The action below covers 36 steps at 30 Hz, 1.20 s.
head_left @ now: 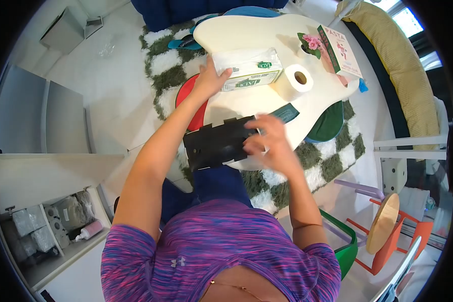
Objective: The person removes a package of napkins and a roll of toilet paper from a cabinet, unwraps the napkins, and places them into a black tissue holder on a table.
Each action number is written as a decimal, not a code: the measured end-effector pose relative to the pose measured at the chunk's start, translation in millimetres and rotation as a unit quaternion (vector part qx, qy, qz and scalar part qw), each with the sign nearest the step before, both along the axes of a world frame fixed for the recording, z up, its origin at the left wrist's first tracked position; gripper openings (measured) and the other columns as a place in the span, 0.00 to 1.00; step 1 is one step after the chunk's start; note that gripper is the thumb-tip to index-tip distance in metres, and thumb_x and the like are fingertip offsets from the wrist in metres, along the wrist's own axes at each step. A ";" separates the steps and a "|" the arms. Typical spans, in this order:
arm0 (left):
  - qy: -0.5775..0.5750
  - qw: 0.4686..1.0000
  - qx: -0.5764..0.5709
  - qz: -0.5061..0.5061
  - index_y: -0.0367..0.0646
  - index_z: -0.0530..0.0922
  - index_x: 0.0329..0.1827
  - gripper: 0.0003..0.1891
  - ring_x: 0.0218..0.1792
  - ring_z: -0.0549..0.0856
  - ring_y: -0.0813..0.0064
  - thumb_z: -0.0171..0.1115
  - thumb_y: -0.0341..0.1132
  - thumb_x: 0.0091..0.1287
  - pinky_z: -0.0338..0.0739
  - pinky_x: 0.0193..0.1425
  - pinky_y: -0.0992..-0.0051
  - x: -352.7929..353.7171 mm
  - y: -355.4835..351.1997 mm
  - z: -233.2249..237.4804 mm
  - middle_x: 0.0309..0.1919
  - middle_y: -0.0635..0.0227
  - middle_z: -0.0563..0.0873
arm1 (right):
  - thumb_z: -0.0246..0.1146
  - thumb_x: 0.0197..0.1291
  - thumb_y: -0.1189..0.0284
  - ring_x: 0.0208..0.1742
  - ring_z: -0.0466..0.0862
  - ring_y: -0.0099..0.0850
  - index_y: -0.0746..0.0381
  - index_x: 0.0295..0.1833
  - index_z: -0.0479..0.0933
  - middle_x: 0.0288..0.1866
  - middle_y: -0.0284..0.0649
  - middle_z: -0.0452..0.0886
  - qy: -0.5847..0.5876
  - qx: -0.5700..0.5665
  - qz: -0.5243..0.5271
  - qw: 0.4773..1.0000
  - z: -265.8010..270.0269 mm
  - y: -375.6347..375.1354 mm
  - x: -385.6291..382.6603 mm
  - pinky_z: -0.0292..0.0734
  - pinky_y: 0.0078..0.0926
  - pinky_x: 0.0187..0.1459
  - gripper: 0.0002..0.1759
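My left hand [212, 79] rests against the left end of a white and green tissue pack [246, 70] on the white table [267, 32], its thumb apart from the fingers. A black box-like case with tabs [219, 145] lies at the near edge of the table. Over its right end, my right hand [269, 138] is slightly blurred, with its fingers spread and curved. Whether its fingertips touch the case is unclear. Right of the tissue pack stands a paper roll [293, 83]. A dark green flat packet [285, 113] lies between the roll and my right hand.
A pasta book [341, 50] and a pink-flowered pot plant [311, 44] stand on the table's far right. Stools, one red [190, 100] and one green [327, 123], sit around it on a checkered rug [166, 80]. An open drawer [60, 226] is at lower left.
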<state>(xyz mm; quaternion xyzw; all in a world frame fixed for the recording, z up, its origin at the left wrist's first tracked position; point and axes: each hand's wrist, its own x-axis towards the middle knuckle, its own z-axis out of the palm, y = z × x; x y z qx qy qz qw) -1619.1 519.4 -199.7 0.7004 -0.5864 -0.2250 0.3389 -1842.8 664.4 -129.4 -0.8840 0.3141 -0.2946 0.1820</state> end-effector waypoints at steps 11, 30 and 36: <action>-0.118 0.948 0.076 -0.287 0.41 0.80 0.52 0.18 0.39 0.85 0.54 0.60 0.34 0.58 0.79 0.47 0.63 28.3 130.2 43.4 0.39 0.50 0.85 | 0.72 0.45 0.69 0.71 0.60 0.51 0.56 0.43 0.79 0.69 0.49 0.64 0.098 -0.004 -0.039 0.994 -25.8 34.7 17.2 0.55 0.50 0.68 0.17; -0.141 0.874 -0.176 -0.431 0.44 0.79 0.35 0.04 0.38 0.84 0.64 0.61 0.30 0.57 0.78 0.41 0.68 -37.0 107.5 37.3 0.33 0.66 0.85 | 0.68 0.42 0.84 0.54 0.74 0.49 0.59 0.41 0.82 0.52 0.50 0.71 -0.083 -0.034 -0.209 0.974 -77.0 53.8 5.4 0.74 0.39 0.54 0.17; -0.054 0.922 -0.185 -0.336 0.43 0.78 0.32 0.02 0.28 0.84 0.58 0.60 0.30 0.61 0.78 0.31 0.63 -49.8 112.9 11.6 0.27 0.62 0.85 | 0.66 0.41 0.86 0.55 0.74 0.50 0.62 0.37 0.81 0.54 0.52 0.71 -0.086 -0.033 -0.210 0.973 -76.2 51.0 4.0 0.73 0.39 0.53 0.14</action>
